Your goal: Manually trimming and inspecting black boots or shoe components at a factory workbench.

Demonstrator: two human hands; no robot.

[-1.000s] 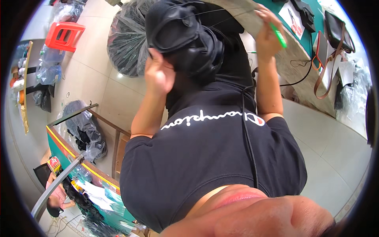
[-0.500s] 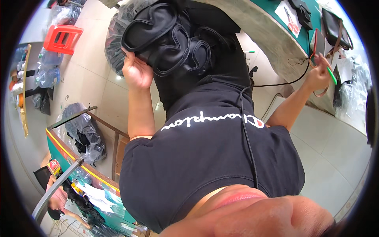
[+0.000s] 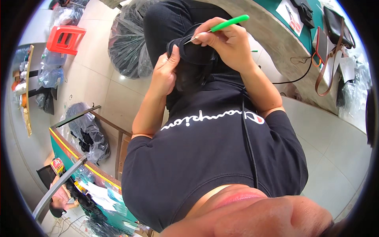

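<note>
My left hand [image 3: 165, 72] grips a black fabric piece [image 3: 194, 63] held over my lap, fingers pressed into its left side. My right hand [image 3: 227, 41] is closed on a thin tool with a green handle [image 3: 229, 23], whose metal tip touches the top edge of the black fabric between both hands. Both forearms reach down from my black short-sleeved shirt [image 3: 205, 158]. A black cable [image 3: 248, 134] runs down the shirt front.
A curved grey table edge [image 3: 276, 39] with a green mat, a black bag and a brown strap [image 3: 327, 59] lies at upper right. Clear bags of dark goods [image 3: 126, 43] sit on the tiled floor, a red stool [image 3: 65, 38] farther left. Another person [image 3: 59, 201] sits at lower left.
My right hand swung back from the table at the right to the black fabric, bringing the green tool's tip onto it. My left hand lowered the fabric toward my lap.
</note>
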